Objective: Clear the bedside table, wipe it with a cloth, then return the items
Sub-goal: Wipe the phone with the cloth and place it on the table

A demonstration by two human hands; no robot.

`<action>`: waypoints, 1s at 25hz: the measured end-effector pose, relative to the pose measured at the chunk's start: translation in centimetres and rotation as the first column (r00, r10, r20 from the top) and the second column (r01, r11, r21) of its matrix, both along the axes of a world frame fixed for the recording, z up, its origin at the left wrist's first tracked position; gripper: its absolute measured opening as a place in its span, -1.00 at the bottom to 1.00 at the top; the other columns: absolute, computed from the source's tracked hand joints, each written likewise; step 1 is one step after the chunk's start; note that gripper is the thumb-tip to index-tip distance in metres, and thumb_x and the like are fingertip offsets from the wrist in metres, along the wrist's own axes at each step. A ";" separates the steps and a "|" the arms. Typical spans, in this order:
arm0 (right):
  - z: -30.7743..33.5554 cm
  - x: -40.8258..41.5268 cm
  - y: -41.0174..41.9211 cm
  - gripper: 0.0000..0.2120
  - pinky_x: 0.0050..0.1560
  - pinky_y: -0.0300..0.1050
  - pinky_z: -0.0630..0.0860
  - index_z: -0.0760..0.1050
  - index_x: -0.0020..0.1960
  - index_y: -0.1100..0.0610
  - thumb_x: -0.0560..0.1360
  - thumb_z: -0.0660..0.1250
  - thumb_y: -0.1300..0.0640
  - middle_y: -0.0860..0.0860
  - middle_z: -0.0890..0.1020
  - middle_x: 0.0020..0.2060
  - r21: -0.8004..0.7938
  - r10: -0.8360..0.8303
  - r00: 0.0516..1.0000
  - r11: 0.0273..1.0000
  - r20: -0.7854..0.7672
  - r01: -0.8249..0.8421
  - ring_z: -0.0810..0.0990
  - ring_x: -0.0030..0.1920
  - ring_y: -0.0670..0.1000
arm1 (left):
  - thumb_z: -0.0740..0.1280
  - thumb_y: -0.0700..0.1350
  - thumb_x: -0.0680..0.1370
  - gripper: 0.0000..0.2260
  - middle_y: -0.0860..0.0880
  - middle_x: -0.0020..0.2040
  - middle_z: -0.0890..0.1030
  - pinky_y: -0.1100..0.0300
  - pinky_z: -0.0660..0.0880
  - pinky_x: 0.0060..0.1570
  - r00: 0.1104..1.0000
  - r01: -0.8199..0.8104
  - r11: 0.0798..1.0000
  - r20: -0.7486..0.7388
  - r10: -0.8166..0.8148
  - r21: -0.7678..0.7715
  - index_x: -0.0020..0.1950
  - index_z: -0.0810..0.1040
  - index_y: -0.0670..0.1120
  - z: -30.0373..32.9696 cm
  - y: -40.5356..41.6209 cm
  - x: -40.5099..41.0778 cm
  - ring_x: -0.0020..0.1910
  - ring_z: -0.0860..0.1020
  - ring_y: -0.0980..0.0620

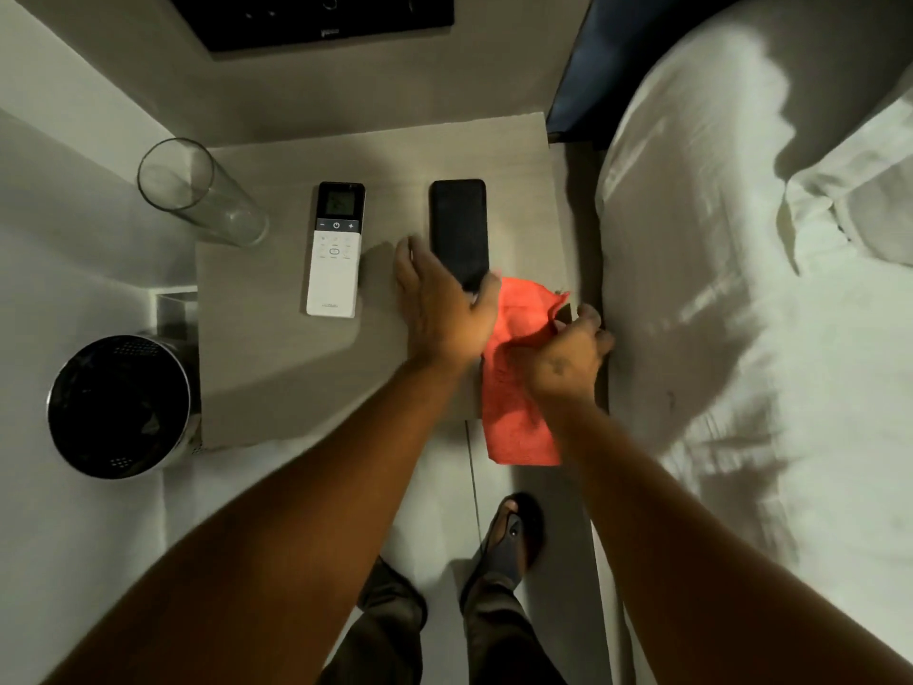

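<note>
Progress: we judged clearing barely begun; the glass [197,190], remote [335,249] and phone [459,229] lay on the tabletop [276,368].
Left hand [444,309]: its grip was closing around the phone's near end.
Right hand [568,358]: its grip pinched the red cloth [514,417] at the tabletop's right edge.
Remaining: wiping, returning.
Hidden: fingertips blurred; cloth overhung the front edge.

black phone [458,229], white remote [335,254], glass [197,192], orange cloth [518,378]
</note>
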State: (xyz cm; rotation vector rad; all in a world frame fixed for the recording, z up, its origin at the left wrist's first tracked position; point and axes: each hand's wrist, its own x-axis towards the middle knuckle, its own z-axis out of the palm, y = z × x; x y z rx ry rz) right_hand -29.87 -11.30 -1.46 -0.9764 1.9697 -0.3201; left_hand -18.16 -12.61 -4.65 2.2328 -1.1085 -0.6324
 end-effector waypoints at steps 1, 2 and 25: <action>1.0 0.1 -0.4 -0.36 0.20 -0.02 0.54 0.40 0.36 0.21 0.34 0.55 0.25 0.21 0.50 0.27 0.079 -0.098 0.992 0.993 0.080 0.092 0.53 0.27 0.23 | 0.45 0.08 0.44 -0.14 -0.30 0.50 0.28 -0.09 0.31 0.47 0.993 0.041 0.997 -0.109 -0.047 -0.058 0.57 0.14 -0.29 0.5 2.7 -0.3 0.48 0.31 -0.24; 2.3 0.0 -0.7 -0.44 0.12 0.02 0.61 0.50 0.26 0.24 0.30 0.57 0.27 0.20 0.62 0.13 0.156 -0.187 0.965 0.975 0.187 0.159 0.63 0.14 0.23 | 0.46 0.02 0.41 -0.13 -0.27 0.47 0.32 -0.02 0.39 0.42 0.960 0.057 0.995 -0.269 -0.078 -0.086 0.58 0.11 -0.23 1.3 5.0 -0.7 0.43 0.40 -0.14; 19.2 -45.5 22.1 -0.82 -0.48 -0.24 0.37 0.52 -0.17 0.17 0.49 0.37 0.41 0.01 0.54 -0.47 -0.252 -0.821 0.416 0.340 0.390 0.906 0.43 -0.51 -0.08 | 0.51 -0.18 0.38 -0.51 -0.01 0.06 0.67 0.11 0.60 0.09 0.152 0.974 0.216 -0.501 -0.852 -0.071 0.29 0.51 -0.05 22.4 11.0 -41.2 0.01 0.67 0.00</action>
